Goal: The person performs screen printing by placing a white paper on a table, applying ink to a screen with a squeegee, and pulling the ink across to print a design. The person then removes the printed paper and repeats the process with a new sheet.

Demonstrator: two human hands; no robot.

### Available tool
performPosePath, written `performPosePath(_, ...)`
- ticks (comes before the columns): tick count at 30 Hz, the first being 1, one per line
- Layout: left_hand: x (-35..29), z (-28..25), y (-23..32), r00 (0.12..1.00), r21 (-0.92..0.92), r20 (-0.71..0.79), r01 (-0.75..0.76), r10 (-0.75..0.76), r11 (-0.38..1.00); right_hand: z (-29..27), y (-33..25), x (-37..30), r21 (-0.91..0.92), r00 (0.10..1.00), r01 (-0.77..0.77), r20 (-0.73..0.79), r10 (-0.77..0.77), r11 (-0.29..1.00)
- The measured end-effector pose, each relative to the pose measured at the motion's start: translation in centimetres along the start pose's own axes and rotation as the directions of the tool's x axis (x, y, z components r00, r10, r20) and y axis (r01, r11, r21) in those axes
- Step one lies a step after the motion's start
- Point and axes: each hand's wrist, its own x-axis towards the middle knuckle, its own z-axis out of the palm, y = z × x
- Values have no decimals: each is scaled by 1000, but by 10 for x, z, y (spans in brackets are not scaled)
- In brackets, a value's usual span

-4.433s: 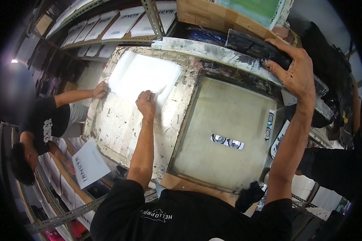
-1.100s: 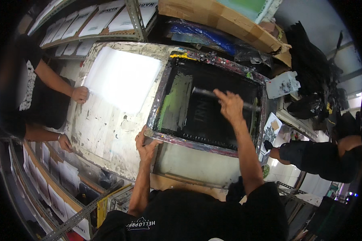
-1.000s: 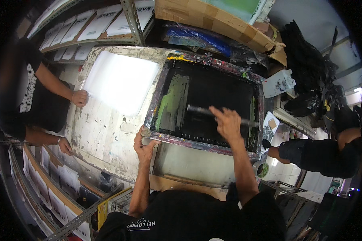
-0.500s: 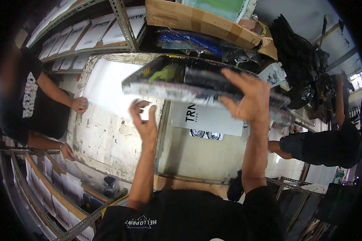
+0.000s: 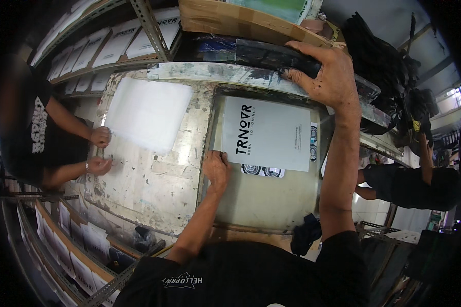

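A screen-printing frame (image 5: 200, 73) with a paint-stained front rail stands lifted at the back of the worktable. My right hand (image 5: 333, 77) is closed at its right half, with the thumb by the rail and the fingers over a black block like a squeegee (image 5: 264, 55). Below it, a white sheet with black print (image 5: 271, 133) lies on a pale printing board (image 5: 271, 204). My left hand (image 5: 217, 171) has curled fingers at the sheet's lower left corner; whether they pinch it is hidden. Round-patterned stickers (image 5: 263, 170) show from under the sheet.
A blank white stack (image 5: 146, 112) lies on the stained table (image 5: 138, 189), beside a co-worker's hands (image 5: 100, 151). Racks of printed white packages (image 5: 92, 48) stand at left. A cardboard box (image 5: 251, 23) is behind the frame. Another person (image 5: 410, 179) is at right. A dark cloth (image 5: 307, 235) hangs at the near edge.
The frame has swung up and back with my right hand, baring the printed sheet. My left hand has dropped down and right to the sheet's corner. The co-worker's lower hand has risen.
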Motion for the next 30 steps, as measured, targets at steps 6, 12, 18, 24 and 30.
performPosePath(6,-1,-4,15,941,199,-272,-150,202,968,5,6,1,-10,997,52,-61,-53,999)
performPosePath(12,3,3,15,988,-15,-156,9,-12,1000,5,7,0,6,997,60,-47,-59,998)
performPosePath(18,22,-29,24,952,-486,104,302,-289,820,-5,-3,-1,0,999,-32,30,32,999)
performPosePath(24,28,-64,-40,954,-649,-48,195,-296,735,2,0,1,-9,997,64,-41,-64,998)
performPosePath(30,34,-161,-155,884,-564,-272,175,-381,807,-3,-2,-2,-25,1000,3,-11,-3,1000)
